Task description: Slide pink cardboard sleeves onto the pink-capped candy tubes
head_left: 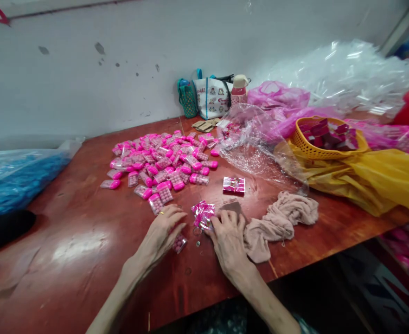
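My left hand (163, 230) is curled round a small clear container of pink balls (180, 243), which shows below its fingers. My right hand (228, 235) bends its fingers down at the edge of some shiny pink labels (203, 213); its fingertips touch them, and whether they pinch one is hard to make out. Past my left hand lies a wide heap of pink-capped containers (162, 157). A pink and silver packet stack (234, 185) sits beyond my right hand, and a crumpled beige cloth (288, 215) lies to its right.
The reddish wooden table (75, 278) holds a bag of blue items (20, 176) at the left. A yellow basket (329, 153) of dark red pieces stands at the right on yellow plastic (381, 176). Clear film (256, 153), bags and a bottle (239, 90) are farther back.
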Tool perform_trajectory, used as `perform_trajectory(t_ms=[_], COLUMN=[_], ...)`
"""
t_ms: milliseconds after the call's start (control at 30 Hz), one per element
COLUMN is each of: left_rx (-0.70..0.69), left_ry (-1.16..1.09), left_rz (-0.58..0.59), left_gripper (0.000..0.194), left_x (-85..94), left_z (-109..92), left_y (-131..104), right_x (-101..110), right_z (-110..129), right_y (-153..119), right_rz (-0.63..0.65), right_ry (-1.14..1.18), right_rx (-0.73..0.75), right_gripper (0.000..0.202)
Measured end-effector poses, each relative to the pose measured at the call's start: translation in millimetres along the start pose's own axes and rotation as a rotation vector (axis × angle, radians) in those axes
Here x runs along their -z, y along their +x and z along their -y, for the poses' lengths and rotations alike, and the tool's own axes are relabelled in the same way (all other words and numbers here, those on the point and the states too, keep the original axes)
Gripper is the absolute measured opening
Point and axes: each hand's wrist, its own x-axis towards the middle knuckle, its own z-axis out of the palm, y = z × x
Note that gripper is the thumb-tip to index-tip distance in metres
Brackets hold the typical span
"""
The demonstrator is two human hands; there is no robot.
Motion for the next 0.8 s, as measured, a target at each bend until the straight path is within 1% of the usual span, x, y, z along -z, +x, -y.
perform_trajectory(t_ms=[100, 200, 267, 400, 467, 633, 800], left_rx=[-0.041, -0.029, 0.025, 0.225, 0.282, 0.247, 0.24], left_ry=[0.012, -0.005, -0.039, -0.155, -0.19, -0.089, -0.122], left_rz=[0.006, -0.001, -0.034, -0.131, -0.15, -0.17, -0.18], left_gripper=[0.021, 0.02, 0.019, 0.025, 0.027, 0.023, 0.017], left_x=[-9.1, -14.7, -17.0, -23.5, -27.8, -37.5, -44.6], left_z=[-7, -14, -16, -18, -18, -21, -21], left_y=[9, 13, 14, 13, 14, 23, 27], right_x=[-17, -17, -13, -9, -8, -11, -13], right_z=[1, -2, -3, -4, -4, -8, -11], right_y=[0, -2, -3, -4, -4, 1, 3], right_rz=[-0.017, -0.027, -0.039, -0.068, -0.088, -0.175, -0.156], right_ry=[-0.004, 0.035, 0.074, 0.144, 0.162, 0.07, 0.07], right_rx=[-0.029, -0.026, -0.021, 0.001, -0.002, -0.128, -0.121], right_gripper=[0.008, 0.012, 0.013, 0.014, 0.015, 0.016, 0.018])
